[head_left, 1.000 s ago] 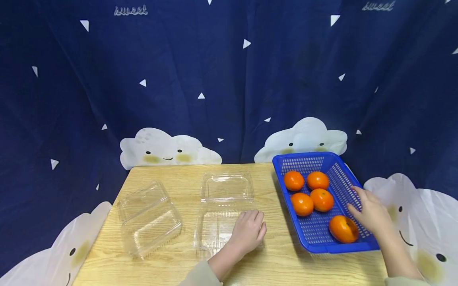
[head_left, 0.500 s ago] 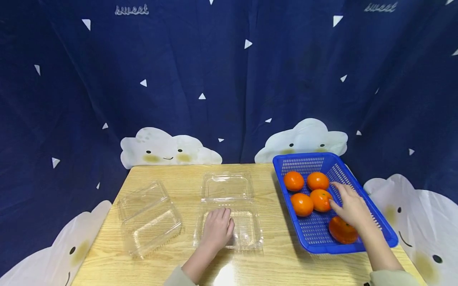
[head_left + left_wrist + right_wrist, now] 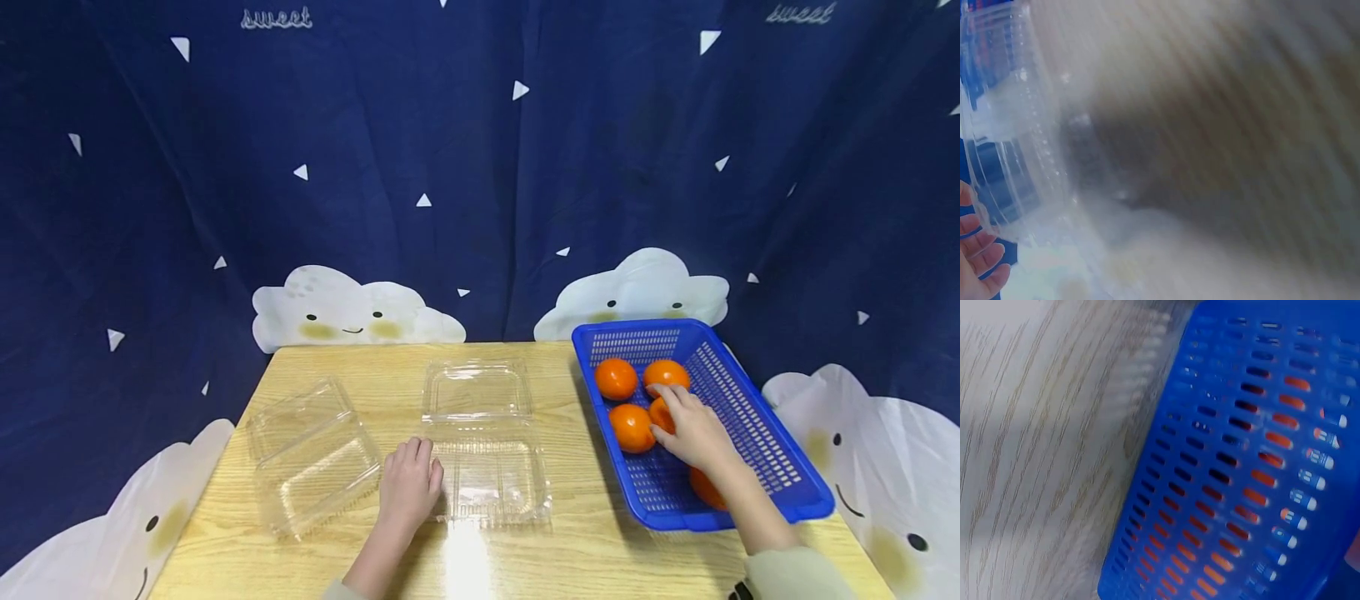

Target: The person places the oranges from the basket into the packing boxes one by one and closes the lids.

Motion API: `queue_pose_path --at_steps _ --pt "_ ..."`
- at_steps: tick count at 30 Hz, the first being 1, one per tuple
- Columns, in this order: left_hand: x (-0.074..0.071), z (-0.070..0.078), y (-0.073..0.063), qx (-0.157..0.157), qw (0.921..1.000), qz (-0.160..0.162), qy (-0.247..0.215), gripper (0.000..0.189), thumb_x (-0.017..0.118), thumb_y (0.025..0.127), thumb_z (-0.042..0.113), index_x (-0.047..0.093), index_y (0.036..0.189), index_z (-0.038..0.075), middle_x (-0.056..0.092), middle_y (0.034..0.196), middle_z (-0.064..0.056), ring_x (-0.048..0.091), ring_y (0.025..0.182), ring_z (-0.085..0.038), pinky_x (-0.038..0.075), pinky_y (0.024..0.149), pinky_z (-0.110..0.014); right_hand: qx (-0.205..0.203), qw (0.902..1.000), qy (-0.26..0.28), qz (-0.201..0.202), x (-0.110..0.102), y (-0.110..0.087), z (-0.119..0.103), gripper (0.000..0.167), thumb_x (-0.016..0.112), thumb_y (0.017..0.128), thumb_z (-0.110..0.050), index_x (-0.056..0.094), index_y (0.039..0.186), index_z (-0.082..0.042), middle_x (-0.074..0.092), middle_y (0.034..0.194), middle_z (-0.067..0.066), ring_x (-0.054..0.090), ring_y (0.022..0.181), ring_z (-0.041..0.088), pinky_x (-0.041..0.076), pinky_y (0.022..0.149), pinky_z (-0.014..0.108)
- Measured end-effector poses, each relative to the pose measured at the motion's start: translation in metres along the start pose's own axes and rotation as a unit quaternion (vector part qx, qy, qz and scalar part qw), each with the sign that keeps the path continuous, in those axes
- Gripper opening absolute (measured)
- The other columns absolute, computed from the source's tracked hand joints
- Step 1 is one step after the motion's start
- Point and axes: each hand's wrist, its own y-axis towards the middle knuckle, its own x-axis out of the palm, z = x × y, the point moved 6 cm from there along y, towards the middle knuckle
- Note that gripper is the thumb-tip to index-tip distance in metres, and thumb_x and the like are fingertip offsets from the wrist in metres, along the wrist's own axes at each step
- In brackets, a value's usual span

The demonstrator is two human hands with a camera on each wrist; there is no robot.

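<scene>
My right hand reaches into the blue plastic basket, thumb and fingers curled around a mandarin in the middle of the group. Other mandarins lie close by, one partly hidden under my wrist. The right wrist view shows mostly the basket's slotted wall, with orange showing through the slots. My left hand is at the left edge of an opened clear plastic clamshell box, fingers loosely bent. In the left wrist view those fingers appear right at the box's rim.
A second opened clear clamshell box lies at an angle on the left of the wooden table. Behind the table hangs a dark blue curtain with white triangles and clouds.
My left hand has slid leftward across the clamshell box to its left edge. My right hand has moved left and inward from the basket's right side onto the middle mandarin.
</scene>
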Motion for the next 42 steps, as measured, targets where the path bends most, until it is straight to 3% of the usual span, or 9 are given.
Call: queue_pose_path --at_steps 8,11,17,23,30,42 --pt "0.004 -0.018 -0.013 -0.049 0.9980 -0.041 0.006 0.029 0.059 0.083 0.023 0.056 0.101 0.000 0.057 0.094 -0.012 0.052 0.083 -0.027 0.044 0.077 -0.042 -0.019 0.9996 -0.014 -0.012 0.016 0.005 -0.007 0.064 0.074 0.070 -0.018 0.047 0.126 -0.005 0.050 0.115 0.020 0.049 0.102 0.041 0.040 0.077 0.058" --pt "0.003 -0.021 -0.017 -0.060 0.9974 -0.040 0.006 0.032 0.060 0.082 0.024 0.057 0.102 -0.001 0.057 0.095 -0.013 0.053 0.083 -0.029 0.044 0.076 -0.042 -0.028 0.9994 -0.016 -0.012 0.021 0.004 -0.009 0.066 0.076 0.068 -0.018 0.047 0.126 -0.005 0.050 0.115 0.020 0.049 0.104 0.041 0.040 0.079 0.058" --pt "0.000 -0.023 -0.024 -0.057 0.9981 -0.025 0.007 0.033 0.062 0.080 0.024 0.058 0.099 -0.002 0.058 0.089 -0.013 0.052 0.075 -0.025 0.044 0.064 -0.036 -0.042 0.9987 -0.022 -0.019 0.032 0.003 -0.012 0.068 0.077 0.066 -0.018 0.048 0.126 -0.005 0.049 0.118 0.021 0.049 0.105 0.043 0.038 0.085 0.058" --pt "0.000 -0.024 -0.030 -0.051 0.9985 -0.016 0.010 0.032 0.064 0.077 0.024 0.059 0.093 -0.003 0.057 0.081 -0.011 0.049 0.068 -0.023 0.041 0.058 -0.033 -0.061 0.9975 -0.031 -0.017 0.037 0.004 -0.017 0.069 0.078 0.065 -0.020 0.049 0.125 -0.004 0.049 0.116 0.021 0.051 0.101 0.042 0.042 0.081 0.057" --pt "0.002 -0.025 -0.033 -0.058 0.9983 -0.003 0.001 0.028 0.063 0.076 0.023 0.058 0.086 -0.002 0.055 0.075 -0.010 0.050 0.066 -0.025 0.043 0.059 -0.036 -0.066 0.9968 -0.034 -0.029 0.047 0.004 -0.016 0.069 0.079 0.065 -0.021 0.050 0.125 -0.005 0.049 0.118 0.020 0.050 0.103 0.040 0.040 0.084 0.056" --pt "0.007 -0.026 -0.037 -0.074 0.9967 -0.033 0.002 0.030 0.060 0.078 0.022 0.060 0.090 -0.005 0.060 0.080 -0.012 0.053 0.069 -0.026 0.045 0.057 -0.035 -0.066 0.9962 -0.043 -0.038 0.057 0.004 -0.015 0.070 0.080 0.064 -0.020 0.049 0.125 -0.007 0.046 0.123 0.022 0.046 0.109 0.043 0.038 0.085 0.059"
